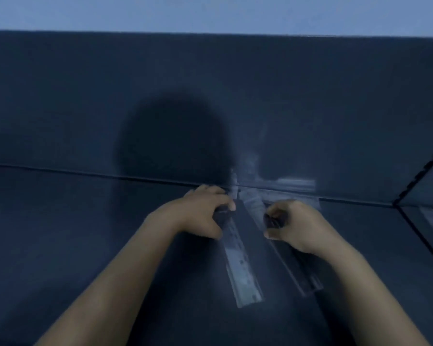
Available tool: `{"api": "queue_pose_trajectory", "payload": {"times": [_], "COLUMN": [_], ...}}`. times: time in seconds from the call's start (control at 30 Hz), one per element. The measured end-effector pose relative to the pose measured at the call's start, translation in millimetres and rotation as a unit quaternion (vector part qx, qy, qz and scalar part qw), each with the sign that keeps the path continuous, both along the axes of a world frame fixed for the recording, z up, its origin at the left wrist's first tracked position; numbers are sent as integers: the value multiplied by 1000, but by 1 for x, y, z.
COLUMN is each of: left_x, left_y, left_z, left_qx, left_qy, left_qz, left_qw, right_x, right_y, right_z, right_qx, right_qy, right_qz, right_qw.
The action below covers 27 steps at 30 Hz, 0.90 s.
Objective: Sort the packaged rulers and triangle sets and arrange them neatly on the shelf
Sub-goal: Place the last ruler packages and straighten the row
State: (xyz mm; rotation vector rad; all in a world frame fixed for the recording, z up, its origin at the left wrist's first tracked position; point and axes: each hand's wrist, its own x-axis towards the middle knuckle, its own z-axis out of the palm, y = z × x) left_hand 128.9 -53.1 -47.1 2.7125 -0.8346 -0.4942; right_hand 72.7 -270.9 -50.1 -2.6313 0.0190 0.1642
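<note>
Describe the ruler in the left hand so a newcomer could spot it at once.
Find the round shadow on the shelf wall. Just below, the left hand grips the left ruler. It's paler with visible tick marks; the right ruler beside it is darker.

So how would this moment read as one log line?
left hand grips clear ruler | right hand grips second ruler | both over shelf

hands 2: left hand (pixel 198 216), right hand (pixel 295 228) | packaged rulers 2: left ruler (pixel 240 265), right ruler (pixel 296 269)
</note>
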Motion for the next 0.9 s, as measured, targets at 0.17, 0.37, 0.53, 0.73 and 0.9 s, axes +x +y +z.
{"api": "queue_pose_trajectory", "payload": {"times": [0.17, 0.37, 0.53, 0.73, 0.9], "left_x": [0, -7, -11, -7, -3], "left_y": [8, 15, 10, 18, 29], "left_z": [-7, -6, -2, 3, 5], "left_qx": [-6, -40, -84, -50, -52], "left_qy": [15, 21, 59, 59, 85], "left_qz": [-38, -5, -18, 8, -5], "left_qw": [999, 999, 995, 997, 995], "right_x": [-4, -9, -7, -9, -10], "right_y": [-20, -24, -25, -33, -22], "right_z": [3, 3, -1, 2, 0], "right_qx": [138, 80, 63, 32, 9], "right_qy": [30, 23, 24, 27, 29], "right_qz": [25, 12, 27, -5, -48], "right_qw": [990, 996, 997, 999, 998]}}
